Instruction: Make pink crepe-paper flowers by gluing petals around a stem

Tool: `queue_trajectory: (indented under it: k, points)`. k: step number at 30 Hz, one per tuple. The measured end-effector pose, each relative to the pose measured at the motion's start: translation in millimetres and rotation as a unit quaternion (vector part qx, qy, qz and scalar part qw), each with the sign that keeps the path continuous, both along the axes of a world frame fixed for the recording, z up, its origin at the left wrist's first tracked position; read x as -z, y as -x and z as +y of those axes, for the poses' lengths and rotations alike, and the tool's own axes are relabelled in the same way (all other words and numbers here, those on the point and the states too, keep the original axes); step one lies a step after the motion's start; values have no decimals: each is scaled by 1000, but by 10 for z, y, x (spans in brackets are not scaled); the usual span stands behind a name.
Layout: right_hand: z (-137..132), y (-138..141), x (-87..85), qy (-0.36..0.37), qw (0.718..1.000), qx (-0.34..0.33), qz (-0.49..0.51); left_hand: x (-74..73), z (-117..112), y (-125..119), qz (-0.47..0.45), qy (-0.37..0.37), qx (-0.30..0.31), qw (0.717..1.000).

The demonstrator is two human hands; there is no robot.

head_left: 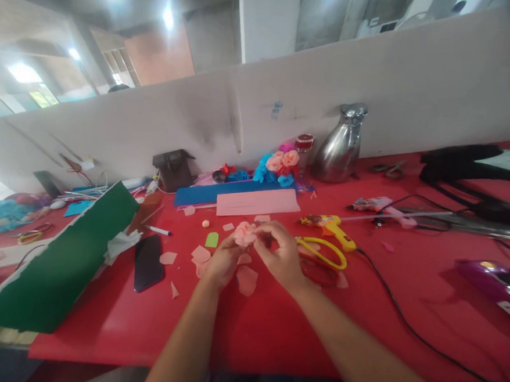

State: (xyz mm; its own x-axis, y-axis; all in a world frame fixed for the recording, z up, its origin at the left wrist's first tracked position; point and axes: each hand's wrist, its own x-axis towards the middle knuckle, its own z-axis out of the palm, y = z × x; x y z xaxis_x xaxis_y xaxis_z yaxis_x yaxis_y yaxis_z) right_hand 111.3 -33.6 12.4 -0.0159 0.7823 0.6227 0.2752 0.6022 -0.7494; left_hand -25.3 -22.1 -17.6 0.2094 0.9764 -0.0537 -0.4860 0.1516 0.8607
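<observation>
A pink paper flower (pixel 244 233) is held up between both hands, above the red table. My left hand (pixel 224 262) is closed around its underside from the left. From the right, my right hand (pixel 281 253) pinches at the flower's edge with thumb and fingers. Loose pink paper petals (pixel 247 280) lie beneath and around the hands. A green rounded paper piece (pixel 212 239) lies just left of the flower. Yellow-handled scissors (pixel 329 253) rest beside my right hand, partly hidden by it. Behind them lies a yellow glue gun (pixel 339 231).
A dark phone (pixel 147 262) and a green board (pixel 63 262) stand to the left. At the back are a pink paper strip (pixel 256 202), finished paper flowers (pixel 281 163) and a steel jug (pixel 341 147). A pink glue gun (pixel 391 211) and cords lie right.
</observation>
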Motion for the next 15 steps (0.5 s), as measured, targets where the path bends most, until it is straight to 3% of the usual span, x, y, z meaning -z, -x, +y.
queue_trajectory:
  k: [9, 15]
  points:
    - [35, -108, -15, -135, 982, 7, -131, -43, -18, 42, -12, 8, 23, 1000]
    - [57, -161, -1, -167, 972, 9, -167, -42, -6, 55, -19, -1, 31, 999]
